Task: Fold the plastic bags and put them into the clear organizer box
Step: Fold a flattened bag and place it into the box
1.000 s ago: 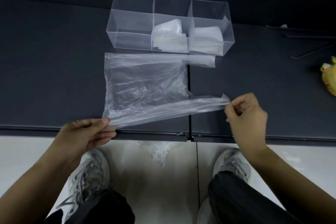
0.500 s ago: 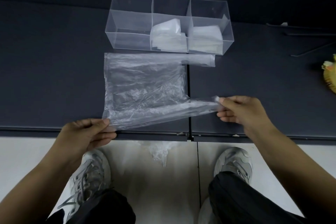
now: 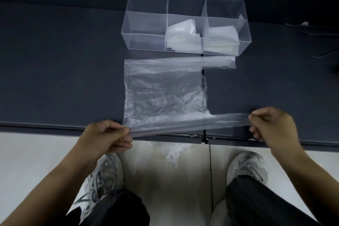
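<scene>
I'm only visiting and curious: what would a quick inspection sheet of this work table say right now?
Surface: dark grey table, seam down its middle.
Job's things: clear three-compartment organizer box, folded bags in the middle and right compartments, left one empty; flat clear plastic bag on the table.
Clutter: crumpled clear plastic below the table edge.
Grippers: left hand and right hand pinch the flat bag's near edge.
Cables: thin dark lines far right; cannot tell what they are.
Surroundings: pale floor, grey sneakers.

Dark table (image 3: 64, 69), clear organizer box (image 3: 146, 24) on it, plastic bag (image 3: 165, 88) spread alongside
</scene>
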Demonstrator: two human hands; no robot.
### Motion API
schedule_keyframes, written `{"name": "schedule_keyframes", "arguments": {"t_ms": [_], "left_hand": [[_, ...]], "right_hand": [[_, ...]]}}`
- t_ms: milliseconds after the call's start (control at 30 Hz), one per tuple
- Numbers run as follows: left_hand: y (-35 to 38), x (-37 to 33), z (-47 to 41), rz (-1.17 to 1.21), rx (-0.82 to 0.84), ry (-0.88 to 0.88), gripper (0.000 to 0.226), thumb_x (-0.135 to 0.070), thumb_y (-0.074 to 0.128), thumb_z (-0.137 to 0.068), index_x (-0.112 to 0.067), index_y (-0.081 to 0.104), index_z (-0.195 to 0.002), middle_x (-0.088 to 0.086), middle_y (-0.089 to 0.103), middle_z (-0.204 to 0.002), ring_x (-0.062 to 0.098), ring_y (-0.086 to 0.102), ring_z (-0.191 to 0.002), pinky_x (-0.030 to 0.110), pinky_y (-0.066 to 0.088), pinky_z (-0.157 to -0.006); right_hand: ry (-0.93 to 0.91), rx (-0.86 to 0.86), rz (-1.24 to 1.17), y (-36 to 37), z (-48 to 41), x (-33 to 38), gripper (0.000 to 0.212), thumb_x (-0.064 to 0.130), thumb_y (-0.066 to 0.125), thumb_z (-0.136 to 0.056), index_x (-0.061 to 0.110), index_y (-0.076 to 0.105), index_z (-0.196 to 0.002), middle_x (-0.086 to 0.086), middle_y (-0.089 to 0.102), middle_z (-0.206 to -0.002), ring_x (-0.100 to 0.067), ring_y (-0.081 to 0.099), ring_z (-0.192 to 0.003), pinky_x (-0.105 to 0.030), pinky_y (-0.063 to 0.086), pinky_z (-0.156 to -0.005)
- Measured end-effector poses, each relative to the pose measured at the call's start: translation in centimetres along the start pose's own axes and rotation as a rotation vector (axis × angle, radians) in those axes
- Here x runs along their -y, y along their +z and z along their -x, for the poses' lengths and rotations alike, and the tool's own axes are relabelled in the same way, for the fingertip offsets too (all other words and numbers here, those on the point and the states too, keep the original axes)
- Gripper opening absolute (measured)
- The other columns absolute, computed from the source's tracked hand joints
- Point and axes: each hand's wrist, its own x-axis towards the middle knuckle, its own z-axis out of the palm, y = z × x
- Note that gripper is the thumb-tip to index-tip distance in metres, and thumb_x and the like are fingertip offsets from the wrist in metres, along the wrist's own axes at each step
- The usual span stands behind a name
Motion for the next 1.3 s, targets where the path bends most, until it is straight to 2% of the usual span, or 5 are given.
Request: {"name": "schedule_keyframes", "arguments": {"t_ms": [233, 433, 900, 1133, 1300], "left_hand": [[0.2, -1.8, -0.4, -0.794, -0.551, 0.691, 0.008, -0.024, 0.059, -0.093, -0.017, 0.062, -0.09, -0.002, 0.064, -0.081, 0.02, 0.06, -0.072, 0.021, 0.039, -0.059], [3.8, -2.1, -3.8, -1.215, -0.245, 0.788, 0.067, -0.044, 0.008, -0.097, -0.004, 0.02, -0.15, 0.011, 0.014, -0.159, 0.022, 0.008, -0.148, 0.038, 0.003, -0.12], [3.2, -0.6, -5.2, -1.37, -0.25, 0.739, 0.084, -0.069, 0.0, -0.087, -0.017, 0.005, -0.153, 0.001, -0.003, -0.16, 0.017, -0.01, -0.147, 0.044, -0.008, -0.119], [3.4, -4.5, -8.9, -1.309, -0.195, 0.859, 0.079, -0.061, -0.001, -0.093, -0.009, 0.005, -0.152, 0.004, -0.003, -0.16, 0.015, -0.005, -0.148, 0.03, -0.014, -0.117], [3.2, -4.3, -10.4, -1.398, -0.183, 0.829, 0.083, -0.066, -0.002, -0.09, -0.011, -0.002, -0.152, 0.005, -0.007, -0.161, 0.015, -0.008, -0.148, 0.035, -0.008, -0.119]], "right_hand": [[-0.573, -0.221, 0.432, 2.0, 1.4, 5.2, 0.023, 0.014, 0.063, -0.085, 0.008, 0.059, -0.107, -0.002, 0.054, -0.094, -0.03, 0.057, -0.086, -0.033, 0.042, -0.077], [-1.072, 0.356, 0.568, 13.8, 5.7, 9.5, 0.051, 0.025, 0.04, -0.099, 0.007, 0.033, -0.147, -0.012, 0.028, -0.155, -0.024, 0.021, -0.145, -0.035, 0.008, -0.12], [-0.544, 0.031, 0.952, 7.7, 0.2, 2.5, 0.089, 0.071, -0.006, -0.085, 0.013, -0.006, -0.152, -0.006, -0.009, -0.161, -0.019, -0.011, -0.148, -0.042, -0.005, -0.12], [-1.057, 0.265, 0.788, 14.9, 0.1, 10.6, 0.068, 0.053, 0.019, -0.099, 0.013, 0.006, -0.153, -0.005, 0.001, -0.162, -0.017, -0.005, -0.148, -0.032, -0.01, -0.118], [-0.986, 0.247, 0.899, 15.0, -3.7, 9.7, 0.071, 0.058, 0.017, -0.097, 0.019, 0.003, -0.153, -0.001, -0.002, -0.162, -0.016, -0.006, -0.148, -0.037, -0.005, -0.119]]}}
